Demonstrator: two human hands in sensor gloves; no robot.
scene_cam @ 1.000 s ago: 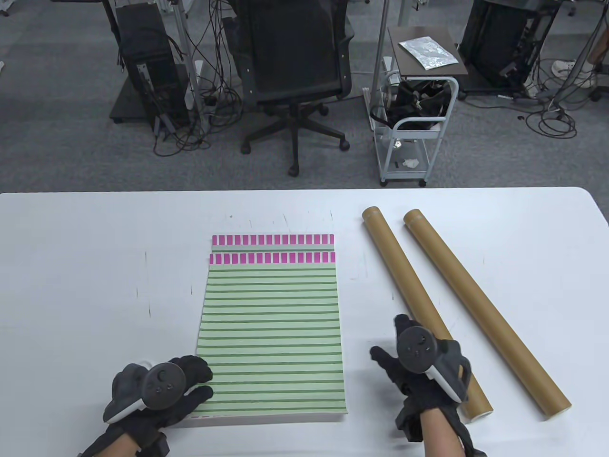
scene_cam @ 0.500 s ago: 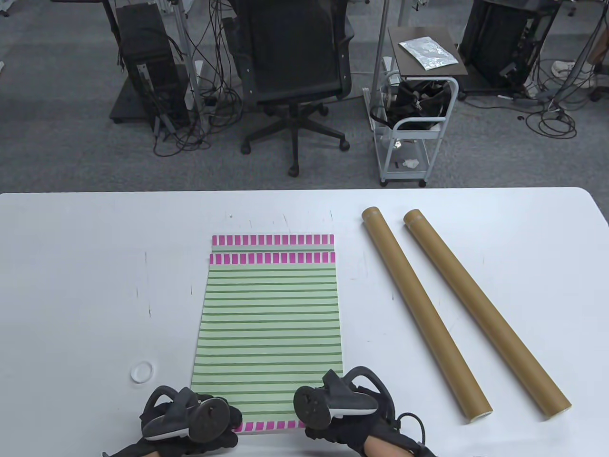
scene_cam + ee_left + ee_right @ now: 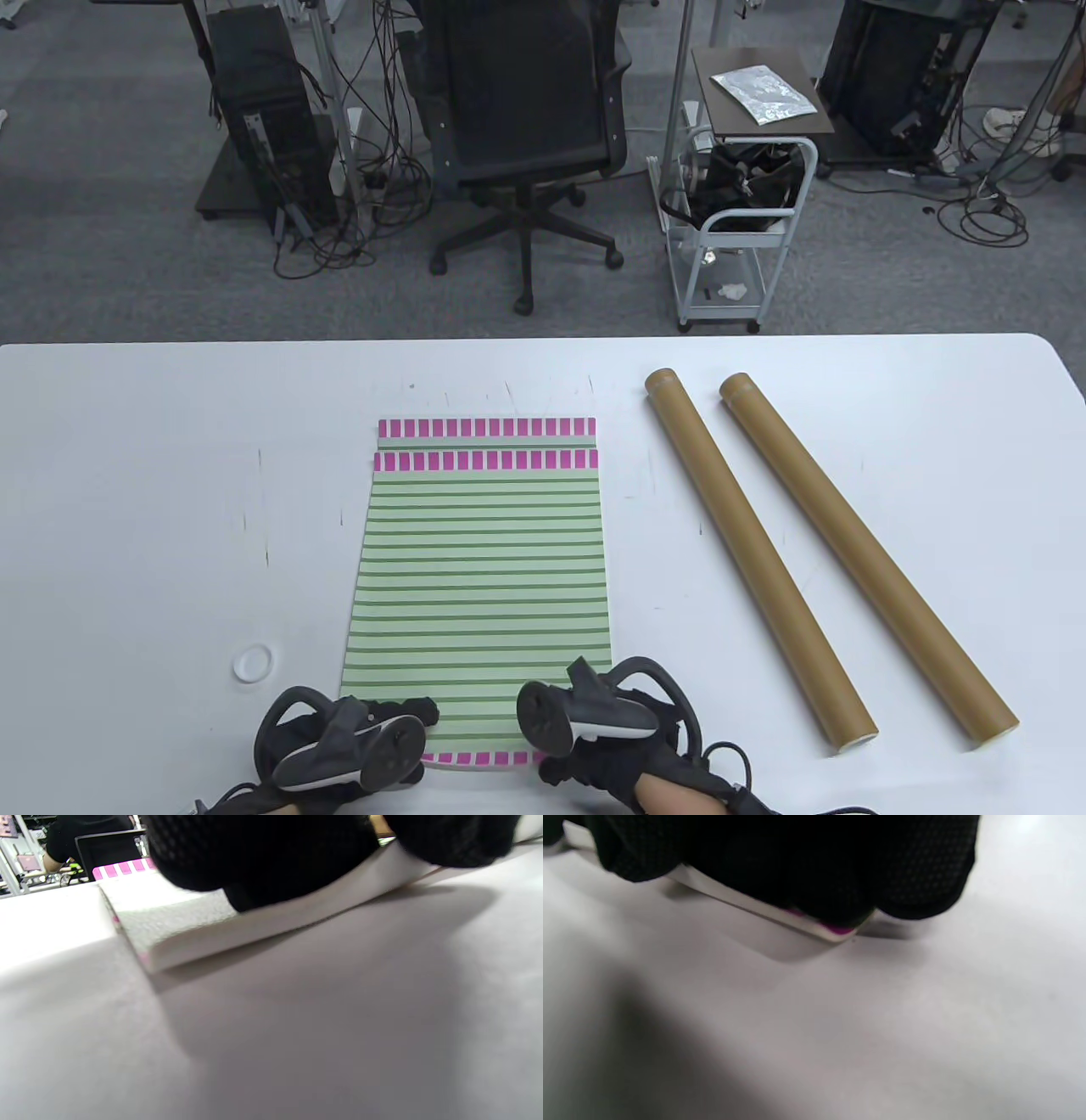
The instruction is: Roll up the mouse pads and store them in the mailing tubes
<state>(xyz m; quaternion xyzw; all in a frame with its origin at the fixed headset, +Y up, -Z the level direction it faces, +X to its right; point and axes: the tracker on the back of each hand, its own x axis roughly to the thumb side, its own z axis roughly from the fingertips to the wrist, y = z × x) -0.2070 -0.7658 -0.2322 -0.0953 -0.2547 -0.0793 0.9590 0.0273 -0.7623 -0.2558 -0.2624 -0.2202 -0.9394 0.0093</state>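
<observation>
At the table's near edge, both hands grip the near end of the top mouse pad, lifted off the table: left hand on its left corner, right hand on its right corner. A second pad peeks out beyond the far end. Two mailing tubes lie right of the pads, toward the right edge. White cap near the left hand.

My hands wear black knit mesh gloves. The mouse pad has a matt printed top and pebbly white foam underside. The tubes look like matt brown cardboard; the surface is smooth white.
</observation>
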